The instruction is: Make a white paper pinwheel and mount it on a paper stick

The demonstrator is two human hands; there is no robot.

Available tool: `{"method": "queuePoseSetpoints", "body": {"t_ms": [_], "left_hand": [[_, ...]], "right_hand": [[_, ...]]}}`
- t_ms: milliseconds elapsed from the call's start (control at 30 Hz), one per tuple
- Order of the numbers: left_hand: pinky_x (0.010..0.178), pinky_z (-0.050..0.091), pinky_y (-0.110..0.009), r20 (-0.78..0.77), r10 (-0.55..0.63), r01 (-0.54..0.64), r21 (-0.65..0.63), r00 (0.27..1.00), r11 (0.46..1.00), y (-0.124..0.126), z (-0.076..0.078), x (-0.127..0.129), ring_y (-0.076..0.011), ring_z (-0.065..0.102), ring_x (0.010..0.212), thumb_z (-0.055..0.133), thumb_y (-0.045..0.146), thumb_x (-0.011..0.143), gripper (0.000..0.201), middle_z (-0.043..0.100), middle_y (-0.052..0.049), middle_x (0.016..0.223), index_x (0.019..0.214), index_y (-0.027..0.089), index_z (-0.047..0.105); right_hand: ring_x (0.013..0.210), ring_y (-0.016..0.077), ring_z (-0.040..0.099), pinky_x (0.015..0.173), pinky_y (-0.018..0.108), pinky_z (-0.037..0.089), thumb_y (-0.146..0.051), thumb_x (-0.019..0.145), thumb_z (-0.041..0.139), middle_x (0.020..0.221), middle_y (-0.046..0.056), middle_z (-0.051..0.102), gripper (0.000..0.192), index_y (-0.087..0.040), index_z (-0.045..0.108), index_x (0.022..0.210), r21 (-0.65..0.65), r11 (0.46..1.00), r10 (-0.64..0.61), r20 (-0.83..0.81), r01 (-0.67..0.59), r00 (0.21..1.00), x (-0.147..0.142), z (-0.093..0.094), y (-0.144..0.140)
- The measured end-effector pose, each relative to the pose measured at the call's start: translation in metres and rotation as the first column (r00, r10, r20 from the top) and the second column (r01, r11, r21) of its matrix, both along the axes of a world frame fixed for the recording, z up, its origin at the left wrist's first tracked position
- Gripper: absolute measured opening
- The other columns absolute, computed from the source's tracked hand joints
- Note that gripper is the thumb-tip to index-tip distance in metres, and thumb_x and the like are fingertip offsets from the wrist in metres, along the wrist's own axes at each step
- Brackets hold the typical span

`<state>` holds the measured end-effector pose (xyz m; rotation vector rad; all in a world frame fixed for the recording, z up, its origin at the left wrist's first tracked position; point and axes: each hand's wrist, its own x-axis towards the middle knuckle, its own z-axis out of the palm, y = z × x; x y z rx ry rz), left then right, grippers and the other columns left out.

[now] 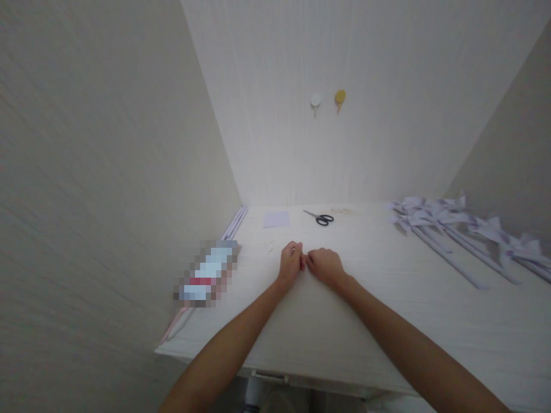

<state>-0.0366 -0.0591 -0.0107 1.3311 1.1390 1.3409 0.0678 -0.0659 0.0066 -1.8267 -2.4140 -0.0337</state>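
Over the middle of the table, my left hand (291,264) and my right hand (325,267) are close together, both with curled fingers. Their fingertips nearly meet; anything pinched between them is too small or hidden to make out. Beyond them lie scissors (319,218) with black handles, blades pointing left. A pale lilac sheet of paper (276,219) rests flat to the left of the scissors. Thin tan bits (270,246) are scattered just left of my left hand, and more tan strands (343,211) lie behind the scissors.
Several pale paper flowers (430,213) on rolled paper stems (451,258) lie along the right side. Rolled paper sticks (236,222) lean toward the left wall, behind a blurred-out device (209,272) with a pink cable (175,322). Two hooks (340,96) are on the back wall.
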Motion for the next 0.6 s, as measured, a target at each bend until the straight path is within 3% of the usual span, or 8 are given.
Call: {"method": "queuePoseSetpoints", "body": {"t_ms": [600], "left_hand": [[0.034,0.026,-0.019,0.015,-0.032,0.032,-0.004,0.999,0.999,0.0001,0.0005,0.0017,-0.0057,0.034,0.029,0.044,0.039,0.074,0.029,0.039,0.008,0.033,0.055,0.019,0.035]], "right_hand": [[0.074,0.0204,0.061,0.062,0.027,0.041,-0.029,0.084,0.029,0.080,0.012,0.066,0.038,-0.015,0.065,0.081,0.007,1.000,0.002,-0.019,-0.002,1.000,0.0008,-0.0031,0.0032]]}}
